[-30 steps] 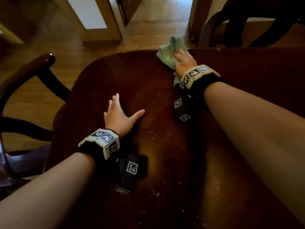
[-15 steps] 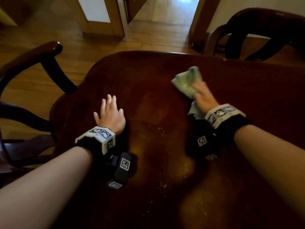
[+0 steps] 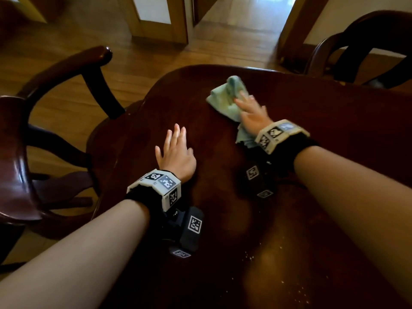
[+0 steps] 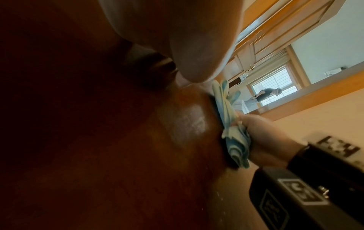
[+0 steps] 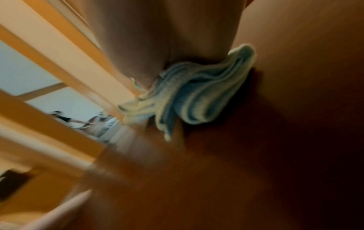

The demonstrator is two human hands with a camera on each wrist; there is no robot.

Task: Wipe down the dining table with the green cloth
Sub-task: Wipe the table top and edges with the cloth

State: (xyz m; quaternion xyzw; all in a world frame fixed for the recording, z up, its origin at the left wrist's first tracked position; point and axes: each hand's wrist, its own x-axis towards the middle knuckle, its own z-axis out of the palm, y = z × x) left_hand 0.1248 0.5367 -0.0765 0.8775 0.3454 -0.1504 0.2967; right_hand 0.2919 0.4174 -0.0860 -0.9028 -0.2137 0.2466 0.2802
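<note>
The green cloth (image 3: 225,99) lies bunched on the dark wooden dining table (image 3: 334,121), near its far edge. My right hand (image 3: 250,112) presses flat on the cloth with fingers stretched out over it; folds of cloth (image 5: 197,96) bulge out under the palm. In the left wrist view the cloth (image 4: 234,140) shows squeezed between that hand and the tabletop. My left hand (image 3: 176,148) rests flat on the table to the left, fingers straight, holding nothing. Pale crumbs (image 3: 281,248) dot the near part of the table.
A dark wooden armchair (image 3: 55,90) stands at the table's left corner, and another chair (image 3: 361,41) at the far right. Beyond the table's rounded far edge are the wood floor (image 3: 145,61) and a doorway.
My right hand dragged the cloth back from the far edge toward me, then pushed it out and to the left again. The left hand's thumb drew in beside the fingers.
</note>
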